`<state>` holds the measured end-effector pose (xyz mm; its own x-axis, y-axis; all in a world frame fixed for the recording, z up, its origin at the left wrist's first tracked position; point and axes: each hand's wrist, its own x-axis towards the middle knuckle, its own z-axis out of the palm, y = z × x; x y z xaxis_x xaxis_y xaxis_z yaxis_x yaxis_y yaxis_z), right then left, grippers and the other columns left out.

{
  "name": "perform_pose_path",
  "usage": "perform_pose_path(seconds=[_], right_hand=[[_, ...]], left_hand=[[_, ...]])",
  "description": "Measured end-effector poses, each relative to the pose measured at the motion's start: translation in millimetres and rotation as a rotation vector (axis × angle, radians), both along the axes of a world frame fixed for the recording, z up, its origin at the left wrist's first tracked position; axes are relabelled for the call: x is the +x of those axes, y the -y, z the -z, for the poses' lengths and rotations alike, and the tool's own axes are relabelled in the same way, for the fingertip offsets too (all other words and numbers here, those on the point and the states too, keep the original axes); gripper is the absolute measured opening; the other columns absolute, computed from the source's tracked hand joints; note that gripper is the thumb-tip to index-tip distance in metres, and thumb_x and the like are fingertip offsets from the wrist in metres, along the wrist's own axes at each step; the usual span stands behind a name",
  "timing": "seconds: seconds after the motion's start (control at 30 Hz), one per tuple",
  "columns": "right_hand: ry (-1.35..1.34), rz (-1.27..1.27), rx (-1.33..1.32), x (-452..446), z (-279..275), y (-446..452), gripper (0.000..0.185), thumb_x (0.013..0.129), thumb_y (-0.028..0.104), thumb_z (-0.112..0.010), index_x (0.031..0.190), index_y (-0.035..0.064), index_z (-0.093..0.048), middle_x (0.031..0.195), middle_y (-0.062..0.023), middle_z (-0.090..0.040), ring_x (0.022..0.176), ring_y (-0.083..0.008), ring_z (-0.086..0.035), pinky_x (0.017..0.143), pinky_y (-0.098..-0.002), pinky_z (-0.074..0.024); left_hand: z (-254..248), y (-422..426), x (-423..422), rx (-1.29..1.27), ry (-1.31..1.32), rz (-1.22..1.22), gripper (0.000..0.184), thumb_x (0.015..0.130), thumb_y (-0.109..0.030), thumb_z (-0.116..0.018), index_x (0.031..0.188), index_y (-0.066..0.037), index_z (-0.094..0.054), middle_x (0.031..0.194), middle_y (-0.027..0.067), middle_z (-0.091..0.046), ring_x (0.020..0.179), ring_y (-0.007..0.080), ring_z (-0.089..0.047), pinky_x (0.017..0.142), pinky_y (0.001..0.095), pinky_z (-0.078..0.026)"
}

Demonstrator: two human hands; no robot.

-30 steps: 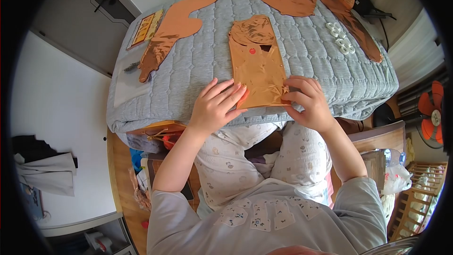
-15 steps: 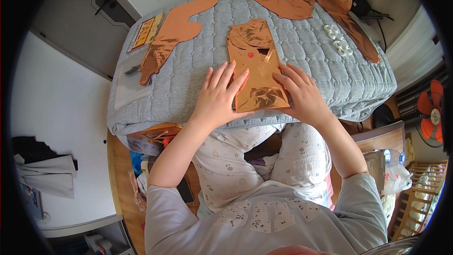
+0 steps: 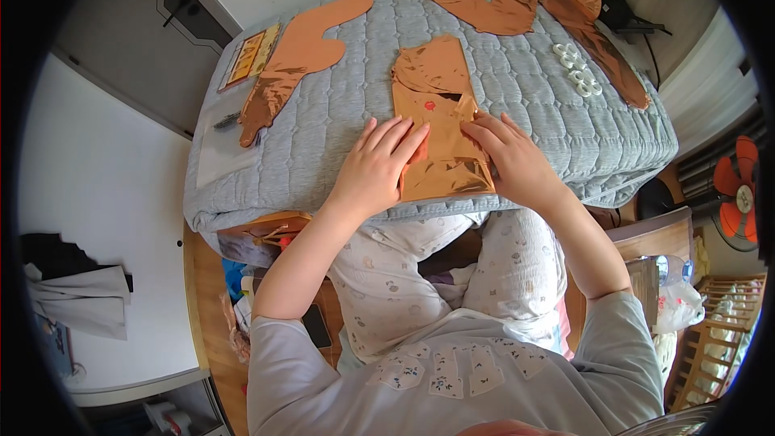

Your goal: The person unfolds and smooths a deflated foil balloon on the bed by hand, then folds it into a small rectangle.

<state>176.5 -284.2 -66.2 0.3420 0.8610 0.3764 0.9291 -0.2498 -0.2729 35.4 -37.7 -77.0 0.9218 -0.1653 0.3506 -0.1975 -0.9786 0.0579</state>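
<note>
A flat, folded copper-coloured foil balloon (image 3: pixel 446 133) lies on the quilted mattress in front of me. It has a small red lip-shaped mark, and its upper part is crinkled and folded over. My left hand (image 3: pixel 379 163) rests on its left edge, fingers stretched out. On the right edge lies my right hand (image 3: pixel 513 153), also with fingers extended and pressing on the foil. Neither hand is closed around it. The parts of the foil beneath my fingers are hidden.
More flat foil shapes lie around: a curved one (image 3: pixel 303 44) at left, a wide one (image 3: pixel 492 4) at the back, a long one (image 3: pixel 601 48) at right. White rolls (image 3: pixel 577 69) sit near the latter. A colourful packet (image 3: pixel 249 56) is at left. The mattress (image 3: pixel 323 149) ends before my knees.
The foil balloon has shifted slightly towards me. Both hands have slid down a little with it, and its crinkled upper part looks flatter.
</note>
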Motion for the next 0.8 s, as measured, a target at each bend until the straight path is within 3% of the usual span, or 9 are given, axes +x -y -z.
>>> perform_pose_path(seconds=[0.03, 0.1, 0.17, 0.33, 0.4, 0.6, 0.8], right_hand=[[0.0, 0.002, 0.0, 2.4, -1.8, -1.1, 0.062, 0.084, 0.017, -0.077, 0.141, 0.0066, -0.053, 0.141, -0.0144, -0.057, 0.139, -0.0376, -0.049, 0.116, -0.0516, -0.0389], [-0.159, -0.059, 0.002, 5.6, -6.7, -3.5, 0.056, 0.085, 0.014, -0.074, 0.137, 0.0055, -0.055, 0.139, -0.0163, -0.057, 0.134, -0.0388, -0.052, 0.113, -0.0507, -0.0406], [-0.113, -0.064, 0.034, 7.0, -3.6, -4.9, 0.054, 0.085, 0.013, -0.072, 0.136, 0.0055, -0.055, 0.138, -0.017, -0.057, 0.132, -0.039, -0.053, 0.113, -0.0497, -0.0404], [0.018, -0.06, 0.034, 13.5, 3.5, -8.7, 0.05, 0.087, 0.015, -0.069, 0.134, 0.0063, -0.056, 0.137, -0.0164, -0.057, 0.135, -0.0389, -0.05, 0.115, -0.0476, -0.0376], [0.113, -0.069, 0.03, 14.8, 1.1, -10.5, 0.048, 0.089, 0.018, -0.069, 0.134, 0.0078, -0.056, 0.137, -0.0149, -0.057, 0.137, -0.0377, -0.049, 0.116, -0.0512, -0.0343], [0.069, -0.108, -0.025, 27.2, -4.7, -13.6, 0.05, 0.087, 0.025, -0.072, 0.133, 0.0113, -0.057, 0.135, -0.0117, -0.058, 0.135, -0.0337, -0.051, 0.117, -0.0564, -0.0313], [0.07, -0.118, -0.099, 30.6, -8.0, -14.5, 0.054, 0.085, 0.028, -0.074, 0.133, 0.0116, -0.057, 0.136, -0.0107, -0.057, 0.132, -0.0312, -0.054, 0.117, -0.0525, -0.0334]], left_hand=[[-0.2, -0.1, 0.1, -0.009, -0.01, 0.01, 0.071, 0.086, -0.009, -0.068, 0.153, -0.014, -0.046, 0.147, 0.0145, -0.053, 0.139, 0.0316, -0.049, 0.122, 0.0561, -0.031], [-1.4, 1.1, 0.1, -0.036, -0.015, 0.014, 0.071, 0.085, -0.006, -0.068, 0.152, -0.013, -0.047, 0.147, 0.0136, -0.054, 0.137, 0.0309, -0.05, 0.122, 0.0566, -0.03], [-3.4, 2.4, -0.4, -0.062, -0.018, 0.016, 0.072, 0.084, -0.004, -0.068, 0.152, -0.013, -0.047, 0.146, 0.0128, -0.054, 0.136, 0.0303, -0.051, 0.122, 0.0571, -0.03], [-2.4, 2.5, 0.8, 0.007, -0.007, 0.009, 0.068, 0.085, -0.009, -0.069, 0.15, -0.011, -0.049, 0.145, 0.0095, -0.054, 0.136, 0.0278, -0.05, 0.123, 0.059, -0.027], [-2.1, 3.0, 1.0, 0.009, 0.0, 0.011, 0.066, 0.086, -0.011, -0.069, 0.15, -0.011, -0.05, 0.145, 0.0092, -0.054, 0.136, 0.0276, -0.051, 0.123, 0.0589, -0.027], [-1.9, 3.1, 1.6, 0.024, 0.023, 0.018, 0.061, 0.089, -0.015, -0.067, 0.148, -0.011, -0.052, 0.145, 0.008, -0.055, 0.134, 0.0269, -0.052, 0.123, 0.0586, -0.027], [-0.6, 2.1, 3.2, 0.023, 0.037, 0.02, 0.056, 0.092, -0.021, -0.064, 0.146, -0.01, -0.054, 0.143, 0.0068, -0.056, 0.133, 0.0262, -0.052, 0.122, 0.0589, -0.027]])
